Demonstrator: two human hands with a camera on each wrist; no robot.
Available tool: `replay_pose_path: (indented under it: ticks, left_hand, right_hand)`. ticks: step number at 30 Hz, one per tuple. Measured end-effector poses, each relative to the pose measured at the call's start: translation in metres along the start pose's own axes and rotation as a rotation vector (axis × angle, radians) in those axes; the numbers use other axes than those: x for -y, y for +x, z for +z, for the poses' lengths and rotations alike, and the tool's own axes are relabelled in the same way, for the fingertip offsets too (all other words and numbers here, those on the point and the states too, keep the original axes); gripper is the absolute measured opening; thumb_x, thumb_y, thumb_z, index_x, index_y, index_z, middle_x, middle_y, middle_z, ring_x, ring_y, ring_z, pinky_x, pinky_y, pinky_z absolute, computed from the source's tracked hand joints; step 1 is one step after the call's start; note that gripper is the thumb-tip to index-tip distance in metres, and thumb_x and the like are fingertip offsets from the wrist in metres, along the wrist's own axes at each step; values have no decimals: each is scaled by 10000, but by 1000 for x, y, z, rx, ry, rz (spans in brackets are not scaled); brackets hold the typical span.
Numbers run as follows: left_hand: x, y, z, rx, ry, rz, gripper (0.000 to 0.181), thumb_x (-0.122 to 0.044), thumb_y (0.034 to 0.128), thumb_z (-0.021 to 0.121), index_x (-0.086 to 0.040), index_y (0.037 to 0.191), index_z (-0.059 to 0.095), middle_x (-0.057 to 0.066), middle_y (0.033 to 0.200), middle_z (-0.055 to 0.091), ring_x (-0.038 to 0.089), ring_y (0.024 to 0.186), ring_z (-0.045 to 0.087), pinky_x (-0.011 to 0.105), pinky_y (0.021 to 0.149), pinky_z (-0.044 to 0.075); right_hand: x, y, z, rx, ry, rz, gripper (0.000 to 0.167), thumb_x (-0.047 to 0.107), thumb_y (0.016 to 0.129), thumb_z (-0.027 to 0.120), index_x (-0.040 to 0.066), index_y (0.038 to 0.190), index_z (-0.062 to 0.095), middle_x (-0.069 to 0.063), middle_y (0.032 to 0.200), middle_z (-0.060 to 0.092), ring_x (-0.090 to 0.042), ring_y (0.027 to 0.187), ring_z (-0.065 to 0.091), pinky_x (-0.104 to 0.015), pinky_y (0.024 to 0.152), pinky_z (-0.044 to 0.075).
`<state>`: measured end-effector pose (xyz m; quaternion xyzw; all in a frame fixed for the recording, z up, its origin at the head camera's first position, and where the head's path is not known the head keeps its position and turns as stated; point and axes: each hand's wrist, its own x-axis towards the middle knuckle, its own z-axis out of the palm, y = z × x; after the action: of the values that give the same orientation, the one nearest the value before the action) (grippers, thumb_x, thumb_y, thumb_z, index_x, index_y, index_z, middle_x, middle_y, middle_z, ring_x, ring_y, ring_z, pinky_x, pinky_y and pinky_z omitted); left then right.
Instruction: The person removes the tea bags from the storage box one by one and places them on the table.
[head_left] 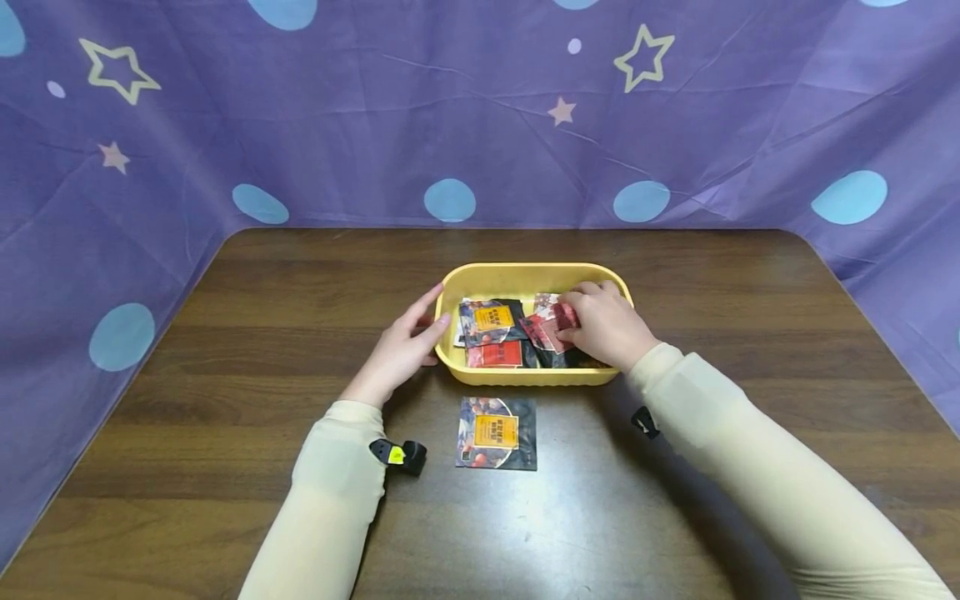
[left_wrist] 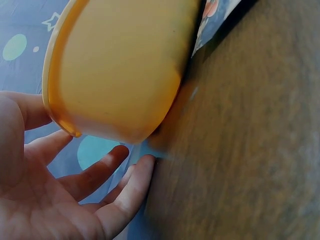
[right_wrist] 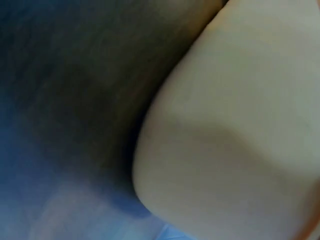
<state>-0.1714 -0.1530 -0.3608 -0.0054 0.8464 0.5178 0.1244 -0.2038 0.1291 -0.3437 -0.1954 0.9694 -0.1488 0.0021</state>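
The left hand is at the left end of the yellow basket on the wooden counter, grip apart, touching the rim. The right hand is inside the basket's right half, grip clamped on a red packet between thumb and fingers. In the left half, an orange-labelled packet overlaps a red-labelled packet; a dark packet lies flat on the counter, just before the basket.
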Motion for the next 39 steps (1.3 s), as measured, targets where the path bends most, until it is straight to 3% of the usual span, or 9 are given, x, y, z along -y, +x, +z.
replay_pose_path:
  ticks: [4, 10, 25, 33, 39]
  left_hand:
    - [0, 0, 1, 2, -4, -2, 574, -423, 1039, 463, -417, 1562, 227, 174, 1424, 452, 333, 1204, 558, 400, 889, 579]
    - [-1, 0, 0, 3, -12, -6, 573, -412, 1043, 458, -409, 1566, 224, 180, 1433, 446, 339, 1209, 556, 406, 895, 576]
    - [2, 1, 0, 2, -13, 5, 577, -404, 1045, 455, -394, 1571, 219, 193, 1432, 444, 342, 1220, 549, 417, 903, 573]
    - [4, 2, 0, -1, -9, 17, 577, -395, 1045, 460, -376, 1573, 229, 200, 1404, 459, 344, 1214, 544, 417, 896, 577]
    - [3, 1, 0, -1, 3, 5, 582, -410, 1043, 458, -386, 1573, 219, 189, 1416, 450, 337, 1221, 539, 409, 898, 576]
  right_hand:
    - [-1, 1, 4, 51, 18, 26, 557, 234, 836, 784, 35, 1328, 611, -188, 1372, 569, -414, 1203, 481, -560, 1025, 408]
    - [1, 0, 6, 93, 38, 35, 529, 244, 856, 772, 53, 1324, 616, -169, 1350, 600, -376, 1147, 479, -536, 969, 418]
    - [-1, -3, 8, -53, 48, -64, 484, 80, 781, 813, -36, 1226, 663, -190, 1101, 590, -384, 1069, 475, -469, 969, 391]
    - [1, -6, 1, -99, 93, -106, 389, -52, 779, 717, -42, 1167, 692, -166, 986, 576, -315, 886, 583, -440, 822, 518]
    - [-1, -8, -7, -111, 121, -154, 272, -82, 793, 683, -25, 1053, 738, -141, 940, 672, -272, 868, 620, -410, 795, 541]
